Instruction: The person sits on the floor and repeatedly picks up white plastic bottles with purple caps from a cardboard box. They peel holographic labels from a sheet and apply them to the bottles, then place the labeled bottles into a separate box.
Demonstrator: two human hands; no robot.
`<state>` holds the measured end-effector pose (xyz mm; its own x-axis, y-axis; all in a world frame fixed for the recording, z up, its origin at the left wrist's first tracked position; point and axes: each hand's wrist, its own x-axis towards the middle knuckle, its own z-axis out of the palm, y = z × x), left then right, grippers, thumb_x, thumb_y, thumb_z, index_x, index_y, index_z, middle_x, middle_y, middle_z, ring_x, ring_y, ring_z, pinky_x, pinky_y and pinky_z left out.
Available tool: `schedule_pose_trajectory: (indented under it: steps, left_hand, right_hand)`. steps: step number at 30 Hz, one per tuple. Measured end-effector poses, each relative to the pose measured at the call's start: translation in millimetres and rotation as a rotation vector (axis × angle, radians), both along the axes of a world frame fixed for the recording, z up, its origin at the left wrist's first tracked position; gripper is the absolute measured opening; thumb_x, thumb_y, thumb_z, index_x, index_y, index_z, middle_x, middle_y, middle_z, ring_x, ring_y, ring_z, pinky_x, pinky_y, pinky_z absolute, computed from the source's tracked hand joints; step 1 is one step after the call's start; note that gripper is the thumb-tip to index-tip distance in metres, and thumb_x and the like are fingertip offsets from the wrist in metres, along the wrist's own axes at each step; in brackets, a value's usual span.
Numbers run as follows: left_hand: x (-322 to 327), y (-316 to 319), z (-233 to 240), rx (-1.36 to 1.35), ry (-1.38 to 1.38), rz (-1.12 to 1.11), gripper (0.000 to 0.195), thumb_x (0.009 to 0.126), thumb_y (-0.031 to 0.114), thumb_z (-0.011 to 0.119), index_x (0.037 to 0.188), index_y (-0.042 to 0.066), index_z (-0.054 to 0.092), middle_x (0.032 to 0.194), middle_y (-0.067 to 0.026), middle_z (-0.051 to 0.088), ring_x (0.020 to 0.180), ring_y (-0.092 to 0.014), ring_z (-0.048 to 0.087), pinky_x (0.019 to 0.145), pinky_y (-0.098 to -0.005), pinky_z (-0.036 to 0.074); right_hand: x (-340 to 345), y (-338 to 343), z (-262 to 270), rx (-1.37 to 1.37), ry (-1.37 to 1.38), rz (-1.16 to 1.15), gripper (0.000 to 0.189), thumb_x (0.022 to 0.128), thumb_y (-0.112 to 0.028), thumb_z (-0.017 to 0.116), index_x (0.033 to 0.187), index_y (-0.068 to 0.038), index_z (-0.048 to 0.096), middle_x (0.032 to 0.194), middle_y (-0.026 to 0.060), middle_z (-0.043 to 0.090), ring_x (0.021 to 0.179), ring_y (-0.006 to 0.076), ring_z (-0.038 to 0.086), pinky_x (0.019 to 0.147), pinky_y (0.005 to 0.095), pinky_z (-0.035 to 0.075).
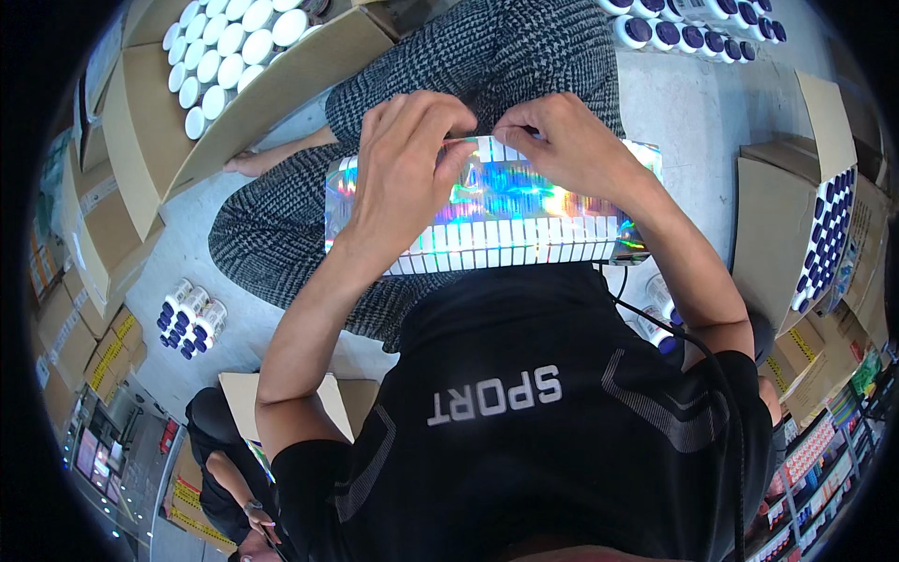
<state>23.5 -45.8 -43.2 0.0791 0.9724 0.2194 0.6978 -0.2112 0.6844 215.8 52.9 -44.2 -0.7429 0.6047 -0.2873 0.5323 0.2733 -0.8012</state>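
Across my lap lies a shiny holographic sheet (509, 186) with rows of small white rectangular labels. My left hand (414, 165) is over its left half, thumb near the far edge and fingers curled above; whether anything is between them is hidden. My right hand (572, 144) has its thumb and index finger together at the sheet's far edge, pinching there. The patterned trousers (281, 218) on my legs are under and beyond the sheet.
An open carton (281, 105) of white-capped bottles stands upper left. Dark-capped white bottles (674, 35) lie upper right, more (189, 316) at left. Another carton (772, 232) with dark-capped bottles is at right. Black cable (674, 334) crosses my right arm. Another person (225, 471) is lower left.
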Motion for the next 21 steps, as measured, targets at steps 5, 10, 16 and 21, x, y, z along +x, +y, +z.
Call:
schedule_pose_trajectory:
  steps: [5,10,16,21]
  left_hand:
    - [-0.1,-2.6,-6.5,0.125,0.273,-0.073,0.056,0.078,0.004,0.075,0.133,0.008,0.064,0.082,0.0002,0.066,0.087,-0.017,0.063,0.094,-0.0388,0.042]
    - [-2.1,-6.6,-6.4,0.100,0.035,-0.037,0.065,0.080,0.002,0.073,0.142,0.008,0.058,0.086,-0.0017,0.067,0.090,-0.018,0.065,0.095,-0.0390,0.044]
    - [-4.6,-2.3,-9.0,0.035,-0.014,-0.058,0.077,0.080,-0.004,0.069,0.152,0.009,0.046,0.113,-0.0102,0.067,0.105,-0.027,0.066,0.097,-0.0433,0.048]
    - [-2.7,-3.3,-14.2,0.110,0.091,-0.126,0.077,0.080,-0.004,0.068,0.152,0.011,0.047,0.120,-0.0135,0.066,0.106,-0.028,0.066,0.096,-0.0429,0.050]
  right_hand:
    - [-1.6,0.3,0.6,-0.027,-0.077,-0.023,0.021,0.089,-0.014,0.063,0.098,-0.001,0.077,0.081,0.0208,0.072,0.078,0.0381,0.071,0.078,0.0442,0.056]
    - [-1.3,0.0,-4.5,-0.003,-0.049,-0.013,0.020,0.091,-0.010,0.065,0.101,0.005,0.075,0.083,0.0213,0.073,0.069,0.0289,0.072,0.070,0.0362,0.055]
    - [-2.9,2.4,-5.8,-0.057,-0.051,-0.038,0.022,0.089,-0.016,0.063,0.095,-0.001,0.078,0.077,0.0217,0.072,0.073,0.0361,0.071,0.077,0.0437,0.056]
    - [-4.7,2.0,-1.6,-0.029,-0.079,-0.052,0.022,0.089,-0.016,0.063,0.096,0.000,0.078,0.073,0.0212,0.071,0.068,0.0353,0.071,0.075,0.0426,0.056]
